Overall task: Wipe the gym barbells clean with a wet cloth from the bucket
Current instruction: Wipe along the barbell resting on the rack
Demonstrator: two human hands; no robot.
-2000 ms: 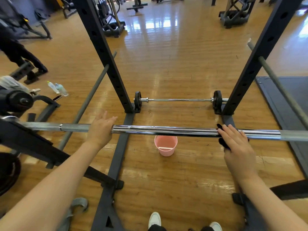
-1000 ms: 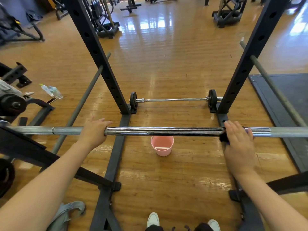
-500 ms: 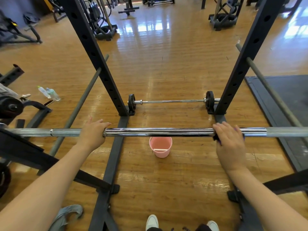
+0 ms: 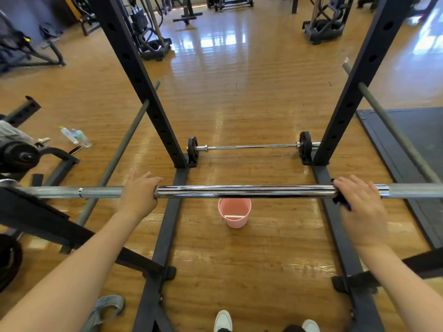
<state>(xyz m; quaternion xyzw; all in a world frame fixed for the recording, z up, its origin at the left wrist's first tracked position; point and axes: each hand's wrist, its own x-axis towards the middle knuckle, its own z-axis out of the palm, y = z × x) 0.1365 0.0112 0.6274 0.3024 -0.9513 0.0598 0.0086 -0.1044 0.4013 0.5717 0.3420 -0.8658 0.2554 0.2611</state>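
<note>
A long chrome barbell (image 4: 244,191) lies across the rack at waist height in front of me. My left hand (image 4: 140,196) holds the bar left of centre, fingers draped over its far side. My right hand (image 4: 360,207) grips a dark cloth (image 4: 340,201) wrapped against the bar near the right end of its shiny section; most of the cloth is hidden under the palm. A pink bucket (image 4: 234,215) stands on the wooden floor just below the bar. A second, thinner barbell (image 4: 249,146) with small black plates lies on the floor between the rack posts.
Two black rack uprights (image 4: 148,97) (image 4: 347,97) rise ahead, with grey safety bars (image 4: 119,152) slanting on both sides. Water bottles (image 4: 75,136) and a weight bench lie at left, and a dark mat (image 4: 419,144) at right. My shoes (image 4: 223,321) are at the bottom edge.
My right hand slid the cloth leftward along the bar, then back right toward the end of the shiny section. My left hand kept its place on the bar.
</note>
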